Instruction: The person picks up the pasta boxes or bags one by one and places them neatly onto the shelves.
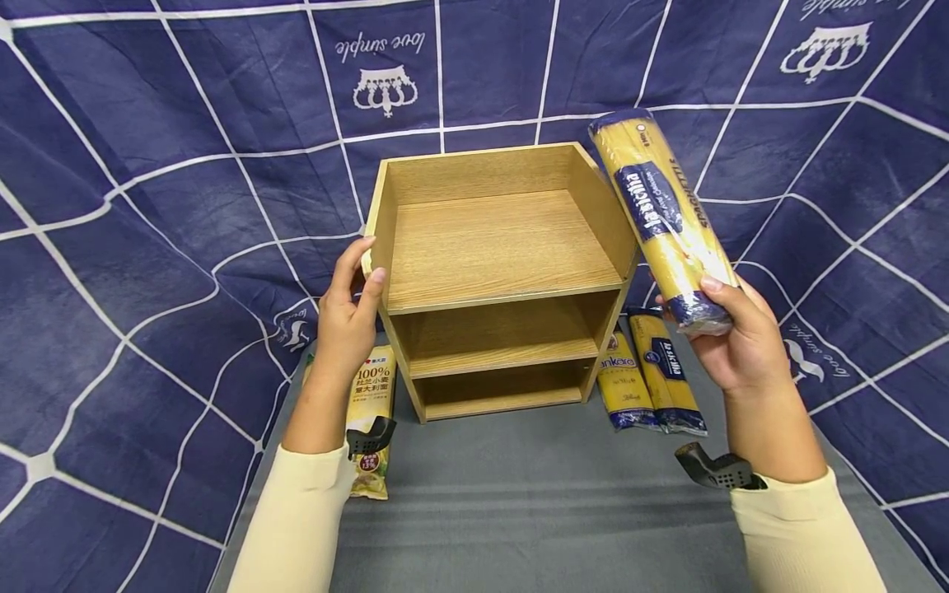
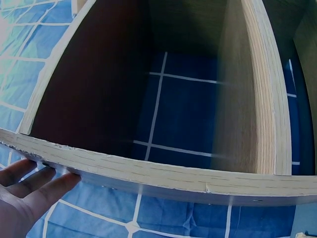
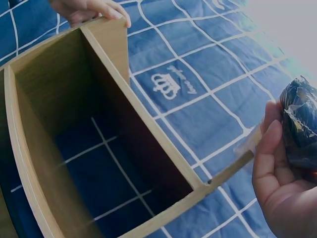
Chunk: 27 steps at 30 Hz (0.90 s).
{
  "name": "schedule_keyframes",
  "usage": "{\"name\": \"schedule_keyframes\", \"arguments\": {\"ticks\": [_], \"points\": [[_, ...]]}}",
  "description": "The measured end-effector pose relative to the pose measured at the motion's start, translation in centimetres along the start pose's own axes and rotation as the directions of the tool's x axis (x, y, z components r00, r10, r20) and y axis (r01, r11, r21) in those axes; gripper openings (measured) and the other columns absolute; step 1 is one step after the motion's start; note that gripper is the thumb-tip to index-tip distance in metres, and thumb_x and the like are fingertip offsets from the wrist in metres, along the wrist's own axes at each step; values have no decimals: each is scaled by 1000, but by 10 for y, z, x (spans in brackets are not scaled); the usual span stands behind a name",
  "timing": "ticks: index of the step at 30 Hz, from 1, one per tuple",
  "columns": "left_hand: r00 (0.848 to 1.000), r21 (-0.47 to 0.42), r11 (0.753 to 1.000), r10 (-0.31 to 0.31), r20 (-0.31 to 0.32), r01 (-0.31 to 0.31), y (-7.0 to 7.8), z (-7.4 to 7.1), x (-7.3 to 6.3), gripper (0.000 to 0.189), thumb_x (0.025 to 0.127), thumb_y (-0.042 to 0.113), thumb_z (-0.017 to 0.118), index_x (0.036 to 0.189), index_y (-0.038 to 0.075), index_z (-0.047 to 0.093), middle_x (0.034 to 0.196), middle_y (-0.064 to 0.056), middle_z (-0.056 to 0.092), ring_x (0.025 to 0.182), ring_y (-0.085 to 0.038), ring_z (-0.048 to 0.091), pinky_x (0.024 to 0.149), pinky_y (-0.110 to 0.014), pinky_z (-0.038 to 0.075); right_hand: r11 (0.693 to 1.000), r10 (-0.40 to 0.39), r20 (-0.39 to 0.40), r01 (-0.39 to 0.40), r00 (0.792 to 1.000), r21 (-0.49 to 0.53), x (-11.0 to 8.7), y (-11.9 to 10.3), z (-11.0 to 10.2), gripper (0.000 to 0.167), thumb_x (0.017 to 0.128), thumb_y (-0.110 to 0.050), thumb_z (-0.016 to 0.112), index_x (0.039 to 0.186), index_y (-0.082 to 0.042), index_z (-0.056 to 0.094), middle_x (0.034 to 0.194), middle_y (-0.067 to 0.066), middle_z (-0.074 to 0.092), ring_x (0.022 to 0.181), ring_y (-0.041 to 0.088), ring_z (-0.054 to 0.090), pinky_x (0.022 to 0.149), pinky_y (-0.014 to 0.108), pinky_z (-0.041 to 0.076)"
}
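Observation:
A wooden three-tier shelf (image 1: 504, 247) stands in the middle. My left hand (image 1: 348, 305) holds its left side panel near the top, with the thumb over the edge. In the left wrist view, the fingers (image 2: 42, 191) lie along the panel's outer face. My right hand (image 1: 749, 338) grips a spaghetti packet (image 1: 660, 218) by its lower end. This packet is raised beside the shelf's right side, tilted, with a dark blue label and clear wrap. In the right wrist view, only the packet's dark end (image 3: 302, 124) shows in the hand.
A yellow pasta packet (image 1: 374, 395) lies left of the shelf, partly behind my left forearm. Two more pasta packets, one yellow and blue (image 1: 623, 383) and one blue-labelled (image 1: 667, 371), lie at its right. Blue checked cloth (image 1: 489, 74) hangs behind; grey cloth (image 1: 504, 494) covers the table.

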<state>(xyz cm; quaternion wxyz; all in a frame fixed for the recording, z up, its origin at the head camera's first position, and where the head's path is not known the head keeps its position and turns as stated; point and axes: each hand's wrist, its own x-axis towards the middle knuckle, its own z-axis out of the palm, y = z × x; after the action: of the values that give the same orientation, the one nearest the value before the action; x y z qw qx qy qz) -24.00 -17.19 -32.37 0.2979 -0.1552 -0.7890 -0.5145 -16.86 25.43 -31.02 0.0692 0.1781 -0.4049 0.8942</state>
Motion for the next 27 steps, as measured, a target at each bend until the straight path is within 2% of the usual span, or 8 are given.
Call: {"name": "schedule_keyframes", "arguments": {"ticks": [8, 18, 27], "points": [[1000, -13, 1000, -9, 3, 9, 4, -1, 0, 42, 104, 23, 57, 145, 31, 52, 90, 1, 54, 86, -18, 53, 73, -23, 42, 999, 25, -7, -26, 1000, -42, -3, 7, 7, 36, 103, -2, 43, 137, 3, 51, 114, 12, 69, 88, 25, 74, 76, 31, 61], [1000, -13, 1000, -18, -2, 18, 0, 0, -1, 42, 104, 26, 58, 145, 32, 52, 93, 2, 57, 88, -16, 53, 72, -23, 43, 994, 78, -1, -78, 997, -76, -3, 13, 13, 38, 102, -1, 45, 139, -3, 50, 117, 9, 66, 94, 17, 71, 81, 31, 61], [1000, -22, 1000, -10, -5, 10, -1, 1, -1, 42, 104, 23, 57, 145, 30, 52, 93, -1, 57, 87, -14, 53, 72, -22, 43, 990, 107, 16, -106, 994, -89, -5, 18, 15, 39, 102, -1, 44, 141, -4, 50, 119, 9, 65, 96, 17, 71, 85, 34, 61]]}}
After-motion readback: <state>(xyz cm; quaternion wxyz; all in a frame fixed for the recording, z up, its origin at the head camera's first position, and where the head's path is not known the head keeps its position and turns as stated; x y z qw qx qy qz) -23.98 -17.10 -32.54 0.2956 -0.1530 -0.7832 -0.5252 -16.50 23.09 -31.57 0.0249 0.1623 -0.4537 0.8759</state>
